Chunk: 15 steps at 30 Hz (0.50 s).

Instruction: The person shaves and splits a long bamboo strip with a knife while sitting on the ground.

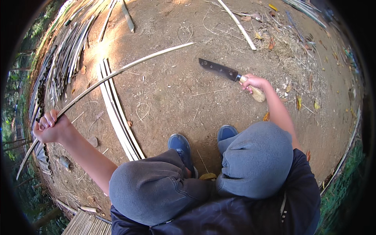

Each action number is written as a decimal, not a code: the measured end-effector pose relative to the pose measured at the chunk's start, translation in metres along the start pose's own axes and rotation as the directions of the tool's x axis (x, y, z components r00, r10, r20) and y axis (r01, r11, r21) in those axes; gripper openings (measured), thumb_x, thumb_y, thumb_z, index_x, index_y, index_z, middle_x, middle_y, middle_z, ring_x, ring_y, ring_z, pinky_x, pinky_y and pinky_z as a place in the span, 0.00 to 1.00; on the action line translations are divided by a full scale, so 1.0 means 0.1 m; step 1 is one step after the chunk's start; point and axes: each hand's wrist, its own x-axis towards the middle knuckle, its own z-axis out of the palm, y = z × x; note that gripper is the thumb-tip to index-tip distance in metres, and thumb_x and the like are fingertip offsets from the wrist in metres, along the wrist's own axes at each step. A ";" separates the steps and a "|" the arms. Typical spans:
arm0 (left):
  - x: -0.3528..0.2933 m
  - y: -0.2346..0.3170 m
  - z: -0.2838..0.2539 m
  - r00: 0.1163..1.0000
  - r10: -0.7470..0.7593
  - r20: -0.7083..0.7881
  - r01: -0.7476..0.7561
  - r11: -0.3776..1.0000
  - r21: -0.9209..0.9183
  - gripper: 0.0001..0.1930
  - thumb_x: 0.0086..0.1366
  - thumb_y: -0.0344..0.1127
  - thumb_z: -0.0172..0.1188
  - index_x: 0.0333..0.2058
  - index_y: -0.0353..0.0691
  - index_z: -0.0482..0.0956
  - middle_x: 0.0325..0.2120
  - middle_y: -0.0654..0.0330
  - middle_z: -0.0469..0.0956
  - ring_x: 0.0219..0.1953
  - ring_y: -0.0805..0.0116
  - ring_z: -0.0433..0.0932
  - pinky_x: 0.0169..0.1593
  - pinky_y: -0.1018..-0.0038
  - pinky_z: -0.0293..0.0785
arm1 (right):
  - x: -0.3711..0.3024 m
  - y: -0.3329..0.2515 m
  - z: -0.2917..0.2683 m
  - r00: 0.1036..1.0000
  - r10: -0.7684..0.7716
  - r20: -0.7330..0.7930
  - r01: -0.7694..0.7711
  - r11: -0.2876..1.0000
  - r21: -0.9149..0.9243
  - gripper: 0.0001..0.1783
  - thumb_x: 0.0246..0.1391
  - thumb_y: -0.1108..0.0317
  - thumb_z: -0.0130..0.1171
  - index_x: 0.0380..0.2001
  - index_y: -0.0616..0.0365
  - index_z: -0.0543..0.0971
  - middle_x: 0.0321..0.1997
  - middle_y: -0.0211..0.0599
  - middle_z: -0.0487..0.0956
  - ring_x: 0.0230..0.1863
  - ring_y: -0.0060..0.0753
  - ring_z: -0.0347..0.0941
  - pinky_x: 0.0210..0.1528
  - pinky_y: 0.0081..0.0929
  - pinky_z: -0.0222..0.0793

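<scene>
My left hand is closed round a long, thin bamboo strip, out at the left. The strip slants up and to the right in front of me, and its short end sticks out below the hand. In my right hand is a large knife with a dark, broad blade and a pale wooden handle. The blade points left and away from me, apart from the bamboo strip. Under the held strip lie several pale split bamboo lengths side by side on the ground.
A big heap of bamboo strips lies at the far left. Single bamboo pieces rest on the dirt ahead. Shavings and dry leaves cover the ground at the right. My knees and blue shoes are close below; a slatted bamboo surface is at the lower left.
</scene>
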 end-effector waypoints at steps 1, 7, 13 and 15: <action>-0.05 -0.02 0.03 1.000 -0.016 0.021 0.016 1.000 0.005 0.17 0.59 0.35 0.47 0.15 0.51 0.51 0.09 0.70 0.54 0.09 0.76 0.54 0.14 0.77 0.51 | -0.01 0.08 -0.05 0.999 -0.008 -0.034 0.011 0.998 0.069 0.11 0.46 0.80 0.59 0.33 0.57 0.70 0.19 0.26 0.72 0.14 0.16 0.67 0.15 0.20 0.67; -0.16 -0.05 0.14 0.978 -0.075 0.196 0.060 0.995 0.083 0.18 0.62 0.35 0.48 0.15 0.51 0.54 0.08 0.69 0.54 0.08 0.77 0.54 0.13 0.77 0.53 | 0.15 -0.39 -0.04 0.946 -0.105 -0.308 0.128 0.990 0.055 0.10 0.46 0.80 0.56 0.31 0.57 0.69 0.18 0.25 0.69 0.13 0.17 0.65 0.15 0.23 0.64; -0.25 -0.15 0.24 0.945 -0.127 0.301 0.143 0.989 -0.032 0.17 0.63 0.35 0.48 0.15 0.50 0.56 0.09 0.70 0.54 0.08 0.79 0.52 0.12 0.80 0.52 | 0.72 -1.24 0.39 0.978 -0.154 -0.142 0.158 0.987 0.017 0.08 0.51 0.77 0.57 0.32 0.59 0.68 0.19 0.24 0.70 0.14 0.16 0.65 0.14 0.20 0.68; -0.24 -0.14 0.19 0.905 -0.148 0.398 0.196 0.977 -0.083 0.17 0.63 0.36 0.48 0.15 0.50 0.57 0.08 0.70 0.55 0.07 0.80 0.52 0.11 0.81 0.52 | 0.85 -1.42 0.57 0.990 -0.140 0.010 0.139 0.988 0.068 0.08 0.50 0.77 0.58 0.29 0.57 0.69 0.19 0.23 0.70 0.15 0.16 0.66 0.16 0.21 0.68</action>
